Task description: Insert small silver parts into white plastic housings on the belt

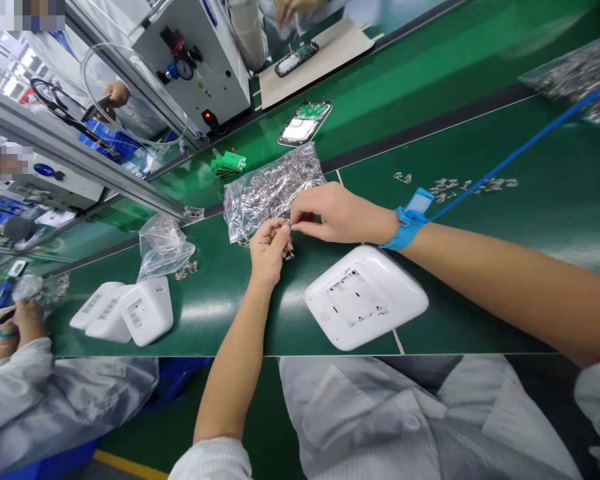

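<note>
Silvery parts (290,255) sit gripped in the left hand (267,253); right hand (326,212) pinches narrowly, hold unclear; clear bag (238,217) holds metal bits (277,185).

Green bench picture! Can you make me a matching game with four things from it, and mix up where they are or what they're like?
Things:
1. Left hand
2. Wrist strap
3. Three white casings
4. Dial gauge

Places, colours and states:
A. Fixed on the big machine box
B. Overlapping on the green bench
C. Has small metal pieces in its grip
D. Blue, with a blue cord running off it

Right pairs: 1-C, 2-D, 3-B, 4-A
</note>
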A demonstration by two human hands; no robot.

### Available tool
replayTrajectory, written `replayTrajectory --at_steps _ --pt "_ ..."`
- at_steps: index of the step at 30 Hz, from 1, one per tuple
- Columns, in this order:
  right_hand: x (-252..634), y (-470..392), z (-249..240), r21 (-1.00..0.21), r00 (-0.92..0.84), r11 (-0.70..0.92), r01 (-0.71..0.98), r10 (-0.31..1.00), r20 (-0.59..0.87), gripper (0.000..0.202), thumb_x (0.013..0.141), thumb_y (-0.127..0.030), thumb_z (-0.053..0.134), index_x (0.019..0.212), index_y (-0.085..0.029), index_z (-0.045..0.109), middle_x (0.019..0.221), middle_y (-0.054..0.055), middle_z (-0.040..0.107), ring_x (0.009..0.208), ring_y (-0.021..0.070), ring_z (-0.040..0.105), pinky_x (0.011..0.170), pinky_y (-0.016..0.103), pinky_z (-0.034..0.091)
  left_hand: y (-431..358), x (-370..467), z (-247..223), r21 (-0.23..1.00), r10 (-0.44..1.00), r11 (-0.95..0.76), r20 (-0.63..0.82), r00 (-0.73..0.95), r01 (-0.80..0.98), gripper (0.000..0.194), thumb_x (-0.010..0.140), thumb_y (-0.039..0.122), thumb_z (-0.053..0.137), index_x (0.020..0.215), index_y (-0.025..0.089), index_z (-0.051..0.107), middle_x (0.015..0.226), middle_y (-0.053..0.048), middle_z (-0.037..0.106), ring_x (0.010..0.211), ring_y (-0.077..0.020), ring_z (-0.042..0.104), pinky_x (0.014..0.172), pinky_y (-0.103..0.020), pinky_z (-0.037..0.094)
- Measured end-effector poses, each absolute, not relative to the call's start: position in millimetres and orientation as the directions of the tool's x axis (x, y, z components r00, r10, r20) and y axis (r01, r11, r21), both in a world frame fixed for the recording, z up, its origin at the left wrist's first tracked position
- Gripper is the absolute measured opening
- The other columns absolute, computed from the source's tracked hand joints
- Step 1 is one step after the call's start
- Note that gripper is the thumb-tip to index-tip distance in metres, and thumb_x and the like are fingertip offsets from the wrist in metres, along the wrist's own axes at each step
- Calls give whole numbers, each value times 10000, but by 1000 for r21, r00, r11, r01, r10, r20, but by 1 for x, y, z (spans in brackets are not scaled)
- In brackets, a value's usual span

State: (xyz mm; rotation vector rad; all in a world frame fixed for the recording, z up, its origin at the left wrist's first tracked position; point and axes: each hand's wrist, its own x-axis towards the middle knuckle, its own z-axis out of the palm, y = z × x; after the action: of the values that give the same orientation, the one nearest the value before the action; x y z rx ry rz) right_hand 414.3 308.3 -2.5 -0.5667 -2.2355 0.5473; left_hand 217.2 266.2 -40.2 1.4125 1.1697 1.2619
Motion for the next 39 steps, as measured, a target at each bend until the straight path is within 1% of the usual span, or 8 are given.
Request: replayTrajectory --at_steps 9,18,21,24,27,31,35,39 --pt "422 313 4 -871 -635 479 106 707 312 73 881 -128 600 825 -173 585 695 -17 629 591 114 588 616 257 444 261 218 -44 791 895 -433 435 101 432 296 940 496 637 989 211 699 653 37 622 544 -93 575 566 -229 471" --pt "430 313 7 -289 -784 933 213 340 519 210 978 -84 400 928 -155 591 916 66 622 825 172 552 683 296 377 261 218 -39 614 843 -505 500 196 607 285 957 427 601 988 181 743 690 7 681 604 -116 605 636 -248 497" --pt "427 310 9 -527 -694 820 223 513 505 99 945 -134 514 869 -163 570 779 21 621 713 144 549 660 275 381 261 218 -41 586 811 -527 563 159 616 288 968 430 594 1009 175 723 737 -4 712 595 -114 616 625 -246 503" --pt "422 304 15 -856 -661 454 248 725 194 77 916 -145 560 847 -172 539 661 -7 618 549 116 530 579 259 380 260 219 -43 442 730 -567 661 175 695 252 993 380 566 1005 172 705 776 -21 724 615 -121 625 637 -257 498" --pt "417 298 21 -938 -670 180 296 739 -69 157 981 -193 486 828 -175 515 657 20 639 493 118 527 543 270 384 259 219 -45 254 645 -601 714 272 758 220 1012 292 528 1025 153 698 780 -44 715 651 -141 630 668 -281 483" --pt "416 296 20 -708 -634 560 431 746 204 139 1013 -237 508 896 -165 530 752 48 638 664 165 576 638 292 389 258 219 -44 237 643 -626 695 321 743 256 1033 271 468 1044 145 691 784 -52 708 686 -158 642 673 -291 468" --pt "418 297 16 -346 -802 871 350 469 370 107 963 -122 473 889 -167 534 882 85 631 830 211 570 711 326 378 258 216 -39 398 724 -627 614 314 670 274 1044 327 468 1007 173 692 724 -13 679 637 -138 618 643 -268 457" --pt "417 295 21 -703 -641 610 364 712 286 48 946 -149 489 922 -185 510 719 22 584 652 165 506 627 296 355 262 211 -36 222 610 -689 691 387 690 234 1033 286 495 1039 153 687 712 -29 645 625 -144 575 657 -298 417"
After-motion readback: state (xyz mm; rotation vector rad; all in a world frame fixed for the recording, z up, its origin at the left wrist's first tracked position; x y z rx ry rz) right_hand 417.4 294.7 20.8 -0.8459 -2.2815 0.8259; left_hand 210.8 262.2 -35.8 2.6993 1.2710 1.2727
